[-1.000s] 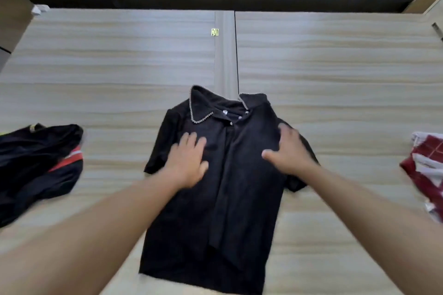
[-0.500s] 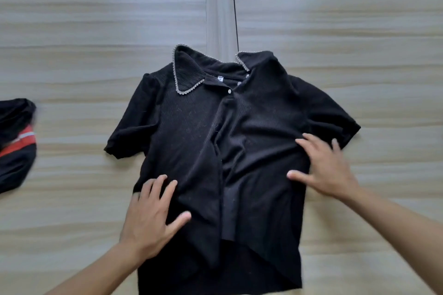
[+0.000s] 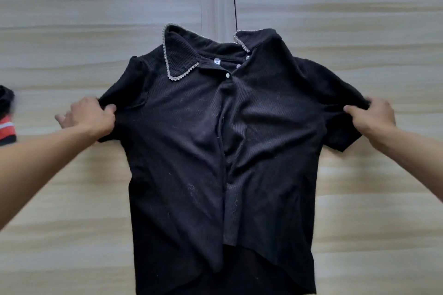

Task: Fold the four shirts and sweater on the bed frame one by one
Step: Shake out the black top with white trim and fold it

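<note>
- The bed frame (image 3: pixel 359 31), pale wood-grain boards with a seam running up the middle, fills the view; its edges are cut off on every side.
- The black shirt (image 3: pixel 187 151) lies face up at the centre of the boards, front placket open, pearl-trimmed collar at the far end; its hem runs off the bottom edge.
- The left hand (image 3: pixel 88 117) pinches the end of the left short sleeve, thumb closed over the cloth; the other fingers hide behind the fabric or blur.
- The right hand (image 3: pixel 374 117) grips the right sleeve's end likewise, fingers tucked under it.
- A dark garment with a red stripe (image 3: pixel 7 124) sits at the left edge, mostly cropped and blurred.
</note>
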Tool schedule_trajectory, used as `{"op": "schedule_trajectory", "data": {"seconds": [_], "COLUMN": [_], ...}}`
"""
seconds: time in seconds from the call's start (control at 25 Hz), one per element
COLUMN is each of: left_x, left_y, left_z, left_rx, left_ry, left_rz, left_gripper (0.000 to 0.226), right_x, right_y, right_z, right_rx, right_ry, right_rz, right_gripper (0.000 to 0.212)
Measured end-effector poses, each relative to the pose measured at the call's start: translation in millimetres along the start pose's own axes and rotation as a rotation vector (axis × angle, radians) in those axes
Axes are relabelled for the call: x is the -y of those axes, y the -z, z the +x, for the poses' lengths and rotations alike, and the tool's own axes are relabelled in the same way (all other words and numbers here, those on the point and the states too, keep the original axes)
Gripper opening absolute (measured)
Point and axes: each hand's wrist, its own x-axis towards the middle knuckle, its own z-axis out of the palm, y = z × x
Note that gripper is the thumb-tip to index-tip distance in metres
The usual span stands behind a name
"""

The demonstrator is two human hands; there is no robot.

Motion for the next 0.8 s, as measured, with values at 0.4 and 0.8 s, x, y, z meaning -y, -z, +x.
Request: {"op": "schedule_trajectory", "data": {"seconds": [0.4, 0.8], "left_x": [-49.0, -94.9], "left_y": [93.4, 6.1], "left_z": [12.0, -58.5], "left_rx": [0.378, 0.253], "left_ry": [-0.063, -0.828], "left_rz": [-0.641, -0.312], "left_gripper": [0.035, 0.052], "right_x": [98.0, 133.1], "right_y": [42.1, -52.4], "right_z": [0.6, -75.8], "right_rx": [0.161, 0.345], "right_ry": [-0.105, 0.755], "right_rz": [0.439, -0.158], "right_gripper": [0.078, 0.054]}}
